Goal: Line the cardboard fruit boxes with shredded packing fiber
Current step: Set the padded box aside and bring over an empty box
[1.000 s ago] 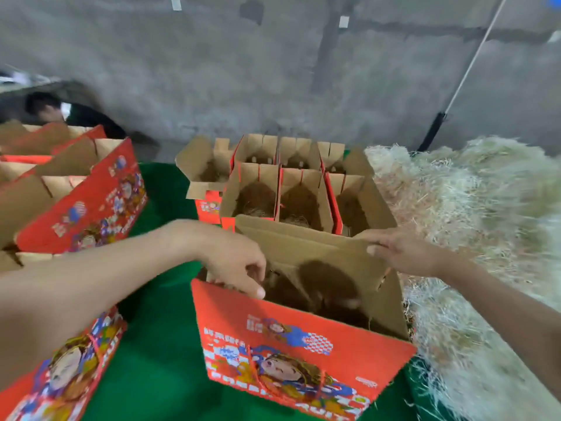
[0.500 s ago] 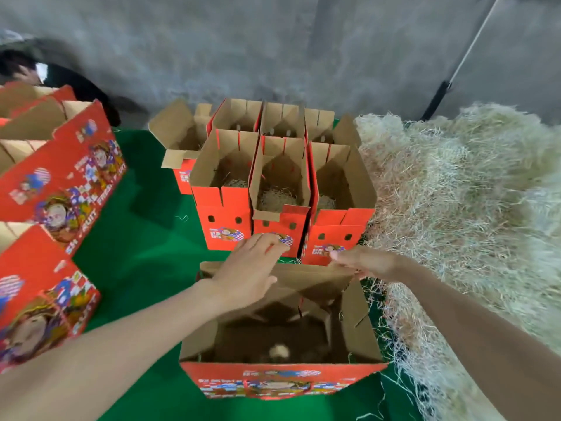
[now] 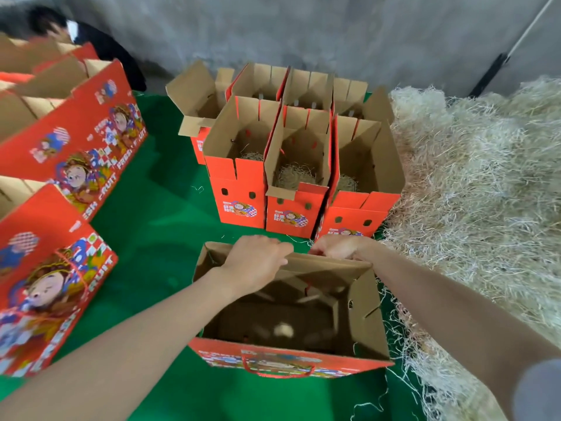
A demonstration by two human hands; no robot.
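An open red cardboard fruit box [image 3: 364, 323] stands on the green cloth right in front of me, its dark inside holding only a small pale wisp. My left hand [image 3: 258, 262] grips the box's far flap from above. My right hand [image 3: 340, 247] holds the same far edge at its right end. Beyond them a cluster of open red boxes [image 3: 239, 192] stands upright, three front ones showing nests of shredded fiber at the bottom. A big heap of pale shredded packing fiber [image 3: 479, 192] fills the right side.
More red printed boxes [image 3: 76, 141] lie stacked along the left. The green cloth [image 3: 158, 226] covers the work surface. A person in dark clothes [image 3: 91, 38] crouches at the far left by the grey wall. Loose fiber strands trail near the box's right side.
The box in front of me went from tilted to standing upright, and both hands shifted from its inside and side flap onto its far edge. The view tipped downward.
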